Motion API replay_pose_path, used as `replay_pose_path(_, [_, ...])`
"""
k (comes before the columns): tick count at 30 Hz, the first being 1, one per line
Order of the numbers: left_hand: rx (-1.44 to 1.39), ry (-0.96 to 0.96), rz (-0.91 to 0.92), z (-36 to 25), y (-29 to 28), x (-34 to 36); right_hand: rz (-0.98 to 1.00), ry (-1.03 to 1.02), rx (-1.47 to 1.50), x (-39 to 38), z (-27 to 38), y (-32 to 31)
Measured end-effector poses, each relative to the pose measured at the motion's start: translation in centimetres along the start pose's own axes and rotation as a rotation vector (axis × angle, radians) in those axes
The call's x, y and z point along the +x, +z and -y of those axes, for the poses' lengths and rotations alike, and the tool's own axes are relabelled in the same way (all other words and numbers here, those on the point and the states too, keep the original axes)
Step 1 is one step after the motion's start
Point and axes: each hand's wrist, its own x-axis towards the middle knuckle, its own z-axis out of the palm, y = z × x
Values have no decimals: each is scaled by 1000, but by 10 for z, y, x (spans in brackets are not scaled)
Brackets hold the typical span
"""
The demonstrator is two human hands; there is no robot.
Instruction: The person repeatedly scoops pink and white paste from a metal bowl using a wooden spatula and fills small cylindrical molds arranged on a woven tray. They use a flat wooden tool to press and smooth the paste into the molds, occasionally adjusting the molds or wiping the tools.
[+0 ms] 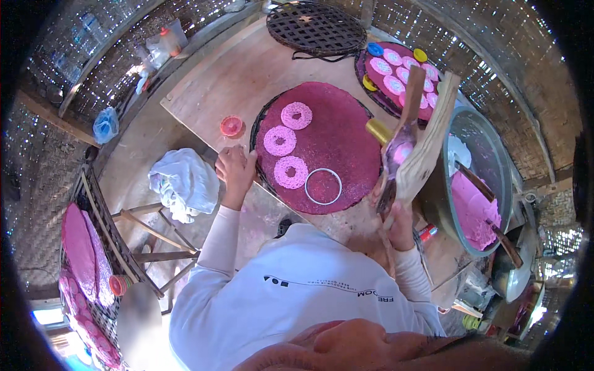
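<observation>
Behind the wooden press, the right hand is partly hidden.

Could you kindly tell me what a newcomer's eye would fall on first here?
Probably the round magenta tray in the centre, with three pink lacy rings along its left side. Next might come the two-armed wooden tool in the right hand and, to its right, the large pot holding pink dough.

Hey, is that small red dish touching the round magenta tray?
Apart. The head view shows a strip of bare wooden tabletop between the small red dish and the round magenta tray.
</observation>
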Motion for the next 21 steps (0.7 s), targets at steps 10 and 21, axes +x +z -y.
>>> replay_pose_path(10, [-156, 185, -53, 5, 49, 32, -243, 44, 92, -5, -5, -6])
replay_pose_path(21, [99, 348, 29, -50, 81, 127, -15, 104, -207, 10, 46, 23])
